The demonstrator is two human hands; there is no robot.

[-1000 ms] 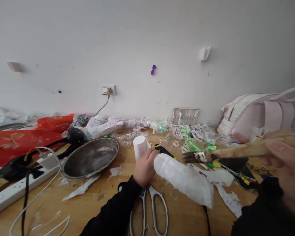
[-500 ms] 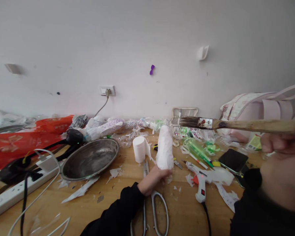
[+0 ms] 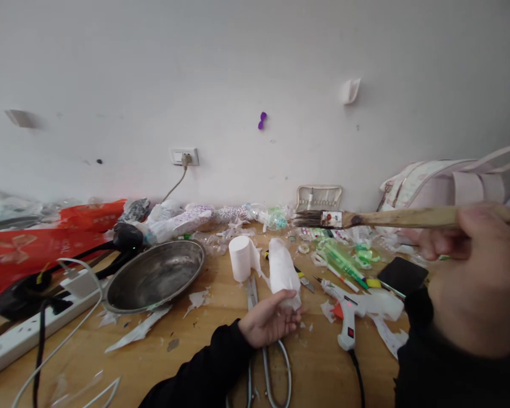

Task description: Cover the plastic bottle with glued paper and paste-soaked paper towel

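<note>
A white, paper-wrapped bottle-shaped thing [image 3: 283,266] tilts away from me in the middle. My left hand [image 3: 272,320] is closed round its near end, palm turned up. My right hand [image 3: 478,255] grips the wooden handle of a paintbrush [image 3: 391,219], held level with its dark bristles pointing left. The bristles are above and beyond the white thing, apart from it. Beside the white thing stands a roll of white paper [image 3: 240,258] with a loose end. Large scissors [image 3: 276,371] lie under my left wrist, partly hidden by it.
A metal bowl [image 3: 155,277] is at the left, near a white power strip [image 3: 23,345] with cables. On the right lie a glue gun [image 3: 347,317], a black phone [image 3: 402,276] and green plastic pieces [image 3: 342,260]. A box cutter [image 3: 306,280] is behind the white thing. A pink bag [image 3: 433,187] leans at the wall.
The white thing has dropped lower and tipped away, and my left hand has turned palm up. The paintbrush has shifted left, with my right hand further into view.
</note>
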